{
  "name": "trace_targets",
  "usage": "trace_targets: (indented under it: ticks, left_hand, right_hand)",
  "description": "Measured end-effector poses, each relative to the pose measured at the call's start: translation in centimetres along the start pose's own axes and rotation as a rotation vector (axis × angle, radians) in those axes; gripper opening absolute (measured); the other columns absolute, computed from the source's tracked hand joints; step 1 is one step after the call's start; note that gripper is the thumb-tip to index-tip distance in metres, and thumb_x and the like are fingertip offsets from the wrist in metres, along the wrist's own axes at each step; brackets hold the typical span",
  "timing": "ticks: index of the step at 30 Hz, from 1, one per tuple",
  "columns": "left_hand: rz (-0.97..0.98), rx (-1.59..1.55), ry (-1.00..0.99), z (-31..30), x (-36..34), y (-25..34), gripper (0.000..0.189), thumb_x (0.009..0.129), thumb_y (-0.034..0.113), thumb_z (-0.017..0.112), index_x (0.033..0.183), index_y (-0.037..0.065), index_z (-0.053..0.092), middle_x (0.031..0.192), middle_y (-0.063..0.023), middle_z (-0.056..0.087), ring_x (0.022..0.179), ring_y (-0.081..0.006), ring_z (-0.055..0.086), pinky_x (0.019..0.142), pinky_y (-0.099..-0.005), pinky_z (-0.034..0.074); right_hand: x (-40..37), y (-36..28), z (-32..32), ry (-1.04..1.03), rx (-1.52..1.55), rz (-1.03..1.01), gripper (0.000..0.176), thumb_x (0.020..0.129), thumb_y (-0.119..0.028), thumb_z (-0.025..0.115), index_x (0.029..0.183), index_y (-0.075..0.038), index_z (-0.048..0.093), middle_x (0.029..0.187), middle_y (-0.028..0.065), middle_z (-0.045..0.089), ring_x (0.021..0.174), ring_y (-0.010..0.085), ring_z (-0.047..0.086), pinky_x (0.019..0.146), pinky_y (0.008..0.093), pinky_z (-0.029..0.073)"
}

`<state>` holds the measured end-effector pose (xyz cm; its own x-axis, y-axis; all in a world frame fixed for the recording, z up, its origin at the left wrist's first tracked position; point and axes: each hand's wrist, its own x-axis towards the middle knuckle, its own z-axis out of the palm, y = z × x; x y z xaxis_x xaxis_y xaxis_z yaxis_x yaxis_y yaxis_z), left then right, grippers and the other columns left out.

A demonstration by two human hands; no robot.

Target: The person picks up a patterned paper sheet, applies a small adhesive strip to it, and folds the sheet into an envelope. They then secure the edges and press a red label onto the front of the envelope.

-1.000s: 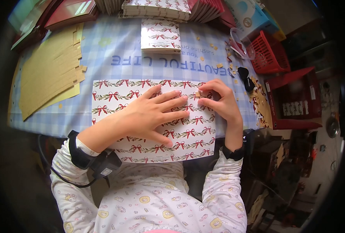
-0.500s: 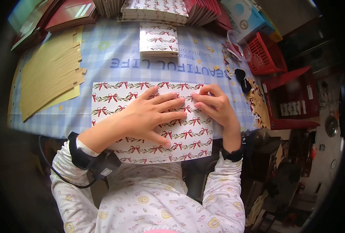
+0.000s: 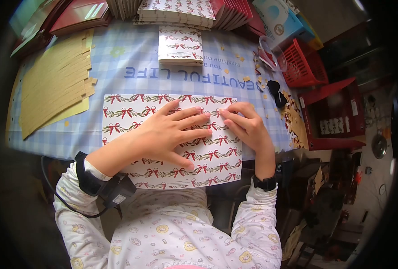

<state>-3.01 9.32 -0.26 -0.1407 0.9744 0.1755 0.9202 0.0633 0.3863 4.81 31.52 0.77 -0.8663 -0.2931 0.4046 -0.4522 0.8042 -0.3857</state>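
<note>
A white sheet point(image 3: 131, 175) printed with rows of red bows and green garlands lies on the table in front of me, its near edge reaching past the table's edge. My left hand point(image 3: 165, 134) rests on the sheet's middle, palm down, with the fingers spread. At the sheet's upper right is my right hand point(image 3: 250, 127), its thumb and fingertips pinched together just at or above the printed surface. Whatever sits between those fingertips is too small to make out. Beyond the sheet stands a small folded piece point(image 3: 180, 45) in the same print.
A stack of printed pieces point(image 3: 176, 18) stands at the back. Tan card strips point(image 3: 55, 85) lie on the left. On the right are a red basket point(image 3: 304, 62), a black object point(image 3: 277, 93), tan scraps point(image 3: 297, 125) and a dark red box point(image 3: 333, 112). Blue checked cloth point(image 3: 96, 58) covers the table.
The whole view has shifted slightly. My left hand stays flat on the sheet; the right fingertips have moved only a little, still pinched near the same bow.
</note>
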Motion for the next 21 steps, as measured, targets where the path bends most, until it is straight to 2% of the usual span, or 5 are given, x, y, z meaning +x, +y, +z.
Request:
trace_targets:
  ticks: [17,19,21]
  left_hand:
    - [0.018,0.012,0.007,0.13,-0.09,-0.12,0.066,0.066,0.059,0.049,0.120,0.021,0.039,0.129,-0.0043,0.030,0.120,-0.0212,0.025,0.096,-0.0479,0.014]
    - [0.020,0.009,0.006,0.11,-0.08,-0.10,0.066,0.066,0.058,0.049,0.120,0.021,0.039,0.129,-0.0044,0.030,0.120,-0.0214,0.024,0.096,-0.0479,0.014]
    - [0.023,0.010,0.009,0.19,-0.07,-0.12,0.066,0.066,0.058,0.050,0.120,0.021,0.039,0.129,-0.0044,0.030,0.120,-0.0214,0.024,0.096,-0.0480,0.014]
  right_hand:
    - [-0.17,0.11,0.12,0.067,-0.079,-0.085,0.014,0.070,-0.005,0.059,0.083,0.001,0.058,0.084,0.0090,0.056,0.079,0.0239,0.053,0.068,0.0311,0.044]
    - [-0.43,0.02,0.08,0.072,0.002,0.043,0.017,0.070,-0.006,0.059,0.086,0.000,0.056,0.087,0.0095,0.056,0.081,0.0238,0.053,0.070,0.0313,0.043]
    - [-0.26,-0.25,0.17,0.072,-0.013,0.048,0.018,0.070,-0.007,0.059,0.087,0.000,0.056,0.087,0.0093,0.056,0.081,0.0237,0.053,0.070,0.0318,0.043]
